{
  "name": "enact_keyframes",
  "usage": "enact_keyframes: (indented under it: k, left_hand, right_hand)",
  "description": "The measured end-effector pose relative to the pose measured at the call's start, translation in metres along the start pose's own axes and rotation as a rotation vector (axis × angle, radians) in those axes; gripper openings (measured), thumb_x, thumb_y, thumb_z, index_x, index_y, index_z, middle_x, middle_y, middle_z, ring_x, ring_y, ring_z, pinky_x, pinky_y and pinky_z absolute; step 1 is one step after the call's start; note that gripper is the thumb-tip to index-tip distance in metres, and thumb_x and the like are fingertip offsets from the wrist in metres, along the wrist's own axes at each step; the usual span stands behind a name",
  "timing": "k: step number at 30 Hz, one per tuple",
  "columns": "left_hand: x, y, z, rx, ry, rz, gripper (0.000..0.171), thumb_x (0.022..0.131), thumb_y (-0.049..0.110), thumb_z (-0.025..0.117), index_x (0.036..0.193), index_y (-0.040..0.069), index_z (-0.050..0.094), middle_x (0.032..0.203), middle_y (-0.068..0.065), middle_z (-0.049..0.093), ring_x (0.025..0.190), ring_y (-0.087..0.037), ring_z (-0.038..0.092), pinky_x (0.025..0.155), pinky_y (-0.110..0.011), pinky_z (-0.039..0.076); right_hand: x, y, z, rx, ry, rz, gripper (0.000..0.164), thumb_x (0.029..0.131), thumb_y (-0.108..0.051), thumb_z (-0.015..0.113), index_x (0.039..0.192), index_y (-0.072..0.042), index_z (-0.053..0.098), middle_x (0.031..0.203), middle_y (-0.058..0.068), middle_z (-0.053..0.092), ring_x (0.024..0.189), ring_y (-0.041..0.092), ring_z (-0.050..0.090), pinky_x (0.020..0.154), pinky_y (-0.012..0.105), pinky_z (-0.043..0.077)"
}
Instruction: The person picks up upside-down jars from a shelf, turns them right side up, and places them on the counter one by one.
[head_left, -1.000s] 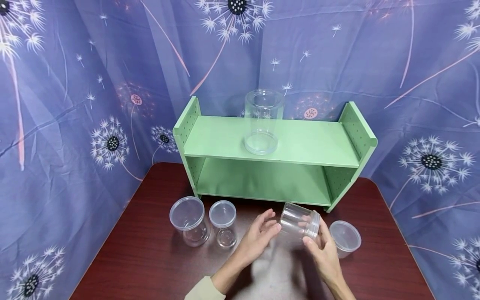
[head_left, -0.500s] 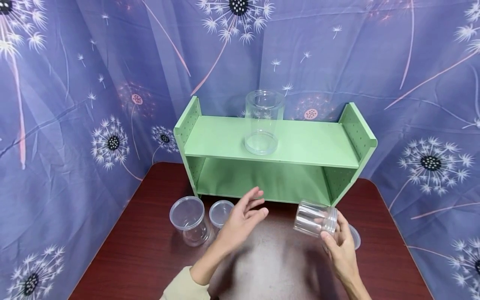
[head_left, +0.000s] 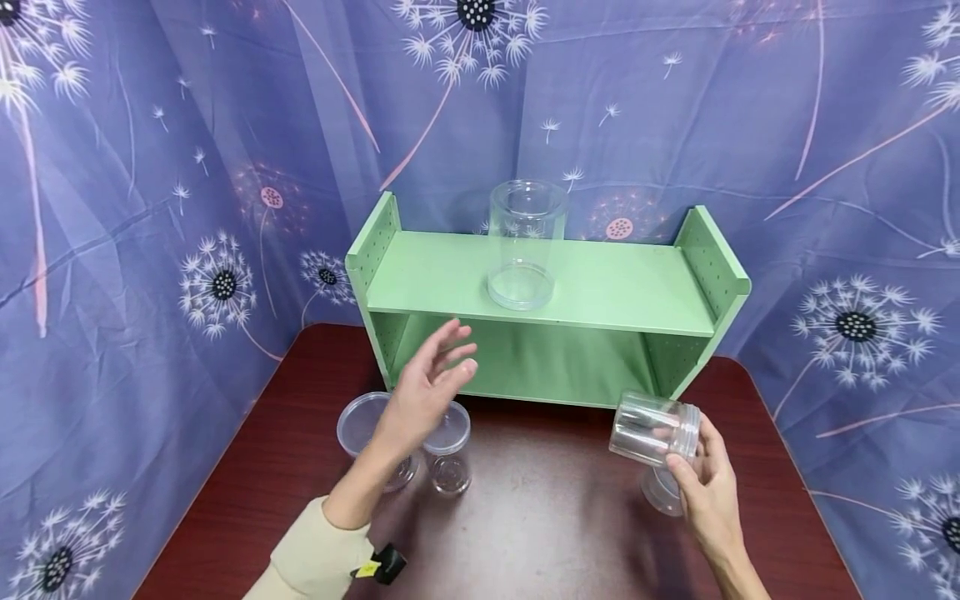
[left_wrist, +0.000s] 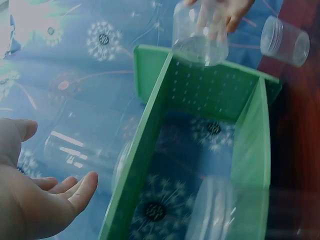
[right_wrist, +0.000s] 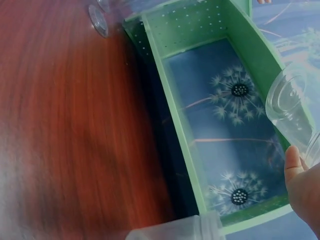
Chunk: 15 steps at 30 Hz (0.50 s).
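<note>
Carrying seems the step: the right grip [head_left: 707, 485] clasps a tipped jar [head_left: 647, 428] extending leftward, the left grip [head_left: 422, 395] hangs loose, and the next move likely calls for righting the jar.

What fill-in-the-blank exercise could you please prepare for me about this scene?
1. The right hand holds a tilted jar, while the left hand holds ____.
2. The colour of the shelf unit is ____.
3. An upright jar stands on the unit's ____ level, not its lower one.
4. In the head view, the number of jars standing left of centre on the table is ____.

Missing words: nothing; green; upper; two.
</note>
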<state>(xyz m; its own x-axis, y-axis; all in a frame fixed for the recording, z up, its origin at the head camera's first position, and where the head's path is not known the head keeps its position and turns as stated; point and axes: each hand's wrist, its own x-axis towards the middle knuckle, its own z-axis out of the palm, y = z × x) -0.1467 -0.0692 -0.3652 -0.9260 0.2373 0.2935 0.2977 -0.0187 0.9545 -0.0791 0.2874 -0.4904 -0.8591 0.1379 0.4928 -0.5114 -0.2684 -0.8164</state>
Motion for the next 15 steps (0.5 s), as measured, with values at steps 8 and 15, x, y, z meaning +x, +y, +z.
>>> enact_keyframes:
  k: [8, 15]
  left_hand:
    - [0.009, 0.016, -0.037, 0.091, 0.074, 0.028, 0.066, 0.104, 0.01, 0.061, 0.16, -0.003, 0.027, 0.157, -0.018, 0.044, 0.138, -0.031, 0.051, 0.111, -0.035, 0.045]
    - [0.016, 0.027, -0.075, 0.151, 0.163, 0.031, 0.063, 0.106, 0.014, 0.059, 0.161, 0.004, 0.029, 0.159, -0.008, 0.044, 0.138, -0.025, 0.052, 0.11, -0.025, 0.044]
  right_hand:
    - [0.004, -0.012, -0.007, -0.066, 0.054, 0.0, 0.061, 0.096, 0.017, 0.051, 0.154, 0.003, 0.037, 0.118, 0.011, 0.071, 0.108, 0.016, 0.069, 0.092, 0.023, 0.056]
    - [0.004, -0.017, -0.009, -0.056, 0.072, -0.013, 0.064, 0.094, 0.022, 0.043, 0.154, 0.002, 0.037, 0.117, 0.009, 0.071, 0.108, 0.015, 0.07, 0.091, 0.022, 0.056]
